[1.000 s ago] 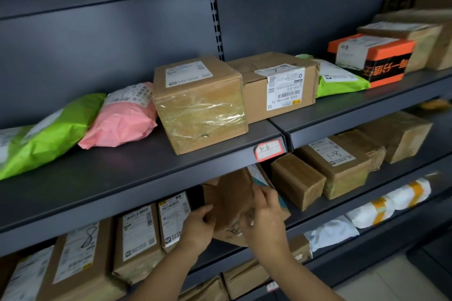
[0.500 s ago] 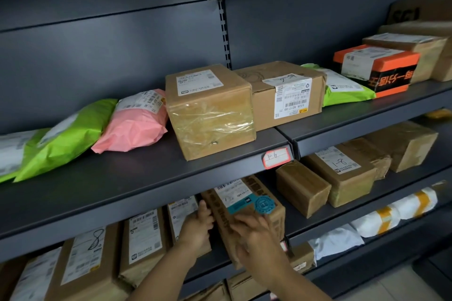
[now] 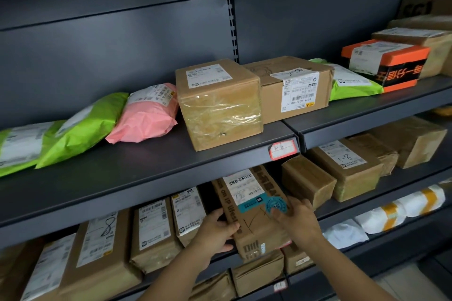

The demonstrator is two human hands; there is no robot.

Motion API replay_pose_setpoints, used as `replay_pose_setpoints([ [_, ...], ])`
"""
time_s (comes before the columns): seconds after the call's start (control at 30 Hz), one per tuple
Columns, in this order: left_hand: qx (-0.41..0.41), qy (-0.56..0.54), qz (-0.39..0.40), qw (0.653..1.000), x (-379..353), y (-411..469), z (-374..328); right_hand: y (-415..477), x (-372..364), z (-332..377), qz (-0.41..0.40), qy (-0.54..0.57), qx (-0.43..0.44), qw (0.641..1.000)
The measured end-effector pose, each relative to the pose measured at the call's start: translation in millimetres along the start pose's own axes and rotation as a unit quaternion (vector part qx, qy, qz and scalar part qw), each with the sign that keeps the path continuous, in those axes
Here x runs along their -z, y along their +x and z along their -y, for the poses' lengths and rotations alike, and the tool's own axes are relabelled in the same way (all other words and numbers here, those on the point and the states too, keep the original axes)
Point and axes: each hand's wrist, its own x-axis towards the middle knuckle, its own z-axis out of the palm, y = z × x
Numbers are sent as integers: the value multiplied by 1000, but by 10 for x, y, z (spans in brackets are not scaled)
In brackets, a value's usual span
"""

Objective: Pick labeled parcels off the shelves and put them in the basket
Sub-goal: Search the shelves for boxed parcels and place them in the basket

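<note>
The long brown cardboard parcel [image 3: 254, 225] runs out of sight at its far end, under the dark grey metal shelf [image 3: 146, 168]. The right hand [image 3: 300, 217] covers its 3 o'clock edge and the left hand [image 3: 215, 234] part of its 9 o'clock side. The print on its white label [image 3: 242, 189] is too small to read. The frame edge crops a lime-green plastic mailer [image 3: 19, 146] at 9 o'clock and a brown carton [image 3: 425, 7] with dark lettering at 2 o'clock.

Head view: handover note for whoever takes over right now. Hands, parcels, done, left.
Left hand grips the long parcel at its left edge; right hand holds its right side, by the blue seal.
Parcel sits on the second shelf, front end jutting past the edge.
Basket not in view; nothing visibly delivered.
Left: lift it clear, basket it, then other labeled parcels.
</note>
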Motion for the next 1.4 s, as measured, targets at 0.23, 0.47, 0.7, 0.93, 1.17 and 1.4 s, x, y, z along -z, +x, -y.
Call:
replay_pose_setpoints([
  [0.23,16,52,31,998,-1,-310,77,-416,94,-94,53,-25,-26,998],
  [0.47,-19,101,42,994,116,-780,352,-938,-56,-135,50,33,-37,998],
  [0.7,-146,149,77,975,-44,-1320,418,-1795,123,-211,12,164,-78,983],
  [0.93,-232,196,179,936,-1024,-1687,323,-2574,762,-826,-77,269,-153,948],
  [1.17,-248,241,293,891,-2570,-2345,358,-3543,1836,-1720,-213,273,-182,920],
  [1.4,-284,306,366,832,-4366,-3307,497,-4661,2930,-2848,-337,247,-220,882],
])
